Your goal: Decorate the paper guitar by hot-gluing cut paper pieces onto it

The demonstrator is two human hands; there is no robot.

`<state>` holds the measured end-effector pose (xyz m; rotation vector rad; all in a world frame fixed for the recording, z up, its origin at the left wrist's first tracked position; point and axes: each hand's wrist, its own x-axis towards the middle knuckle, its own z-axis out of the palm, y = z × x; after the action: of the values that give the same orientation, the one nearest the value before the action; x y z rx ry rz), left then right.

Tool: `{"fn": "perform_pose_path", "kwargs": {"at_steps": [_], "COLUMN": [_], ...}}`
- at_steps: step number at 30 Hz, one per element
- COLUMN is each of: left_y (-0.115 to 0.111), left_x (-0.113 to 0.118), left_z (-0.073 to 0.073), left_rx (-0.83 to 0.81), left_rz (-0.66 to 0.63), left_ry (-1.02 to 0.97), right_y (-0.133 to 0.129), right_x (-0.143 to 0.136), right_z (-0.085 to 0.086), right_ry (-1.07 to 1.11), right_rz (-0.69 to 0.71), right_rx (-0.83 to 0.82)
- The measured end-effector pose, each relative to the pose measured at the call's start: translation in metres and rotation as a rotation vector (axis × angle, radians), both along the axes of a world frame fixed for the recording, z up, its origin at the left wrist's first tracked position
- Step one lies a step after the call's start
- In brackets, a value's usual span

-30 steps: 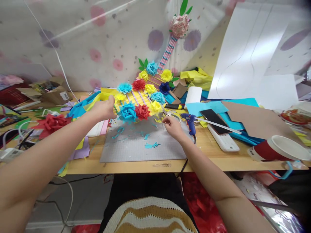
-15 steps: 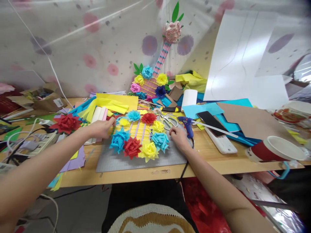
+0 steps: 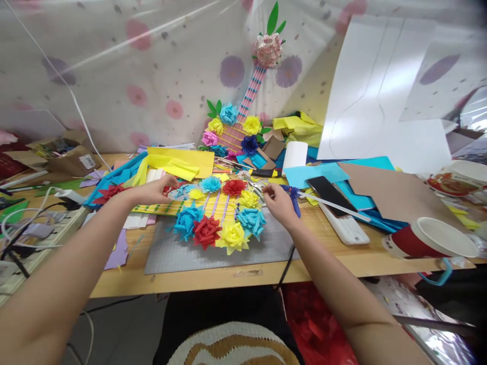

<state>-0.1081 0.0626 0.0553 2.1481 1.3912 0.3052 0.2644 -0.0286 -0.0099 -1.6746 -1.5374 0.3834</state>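
A flower-covered paper guitar (image 3: 224,208) lies across the grey cutting mat (image 3: 171,258), its yellow neck (image 3: 163,208) stretching left beneath my left forearm. Blue, red and yellow paper flowers ring its body, and another red flower (image 3: 109,193) shows at the far end of the neck. Above where neck and body meet is my left hand (image 3: 155,191), thumb and fingers apart, with nothing seen in it. My right hand (image 3: 279,204) hovers at the right side of the body, loosely bent and apparently empty. Scissors (image 3: 257,186) and a blue glue gun (image 3: 293,197) lie partly hidden behind it.
A second flowered guitar (image 3: 243,114) leans on the curtain at the back. On the right are a black phone (image 3: 331,194), a white case (image 3: 348,225), brown cardboard (image 3: 391,195) and a paper cup (image 3: 426,237). A power strip (image 3: 63,233) with cables sits left.
My left hand has moved left and turned, its fingers spreading, and more of the yellow neck shows under the forearm. My right hand has risen slightly from beside the scissors.
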Motion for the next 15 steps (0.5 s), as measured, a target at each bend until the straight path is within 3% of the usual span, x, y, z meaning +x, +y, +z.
{"fn": "perform_pose_path", "kwargs": {"at_steps": [2,6,10,12,15], "left_y": [0.0,-0.009,-0.021,-0.027,-0.035], "left_x": [0.002,0.024,0.047,0.05,0.046], "left_z": [-0.002,-0.017,-0.029,-0.034,-0.044], "left_rx": [0.101,0.306,0.276,0.282,0.301], "left_rz": [0.124,0.462,0.614,0.666,0.758], "left_ry": [-0.24,-0.648,-0.682,-0.666,-0.688], "right_y": [0.013,0.05,0.1,0.126,0.158], "right_x": [-0.006,-0.019,-0.036,-0.046,-0.06], "right_z": [0.015,0.037,0.045,0.044,0.038], "right_ry": [-0.033,-0.123,-0.346,-0.545,-0.64], "right_rz": [0.049,0.09,0.172,0.214,0.241], "right_rx": [0.022,-0.102,-0.309,-0.449,-0.529]}}
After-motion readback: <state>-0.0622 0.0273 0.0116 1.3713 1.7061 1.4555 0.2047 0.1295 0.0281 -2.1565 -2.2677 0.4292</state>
